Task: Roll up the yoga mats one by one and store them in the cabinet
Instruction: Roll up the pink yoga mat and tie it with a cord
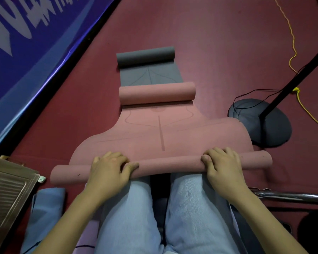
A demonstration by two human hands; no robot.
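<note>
Pink mat (pixel 160 132): lies flat on the dark red floor (pixel 218 43), running from the person's knees toward 12 o'clock; its near end is wound into a tight roll at 6 o'clock, and its far end curls into a second roll.
Near roll (pixel 169 165): lies crosswise just ahead of the knees, its ends sticking out past both hands at 9 and 3 o'clock.
Left hand (pixel 109 170): lies over the near roll left of centre, fingers curled round it, thumb pressed along its near side.
Right hand (pixel 223 165): grips the same roll right of centre, fingers curled over the top, thumb tucked against the near side.
Far roll (pixel 157 93): the curled far end of the pink mat, at 12 o'clock.
Grey mat (pixel 151 75): beyond the pink one at 12 o'clock, partly flat, its far end rolled.
Legs (pixel 189 213): in pale jeans, at 6 o'clock under the roll.
Stand base (pixel 264 125): dark round disc at 3 o'clock, beside the pink mat's right edge, with a black pole rising from it.
Yellow cord (pixel 292 43): trails across the floor at 2 o'clock.
Blue banner (pixel 26 43): at 10 o'clock.
</note>
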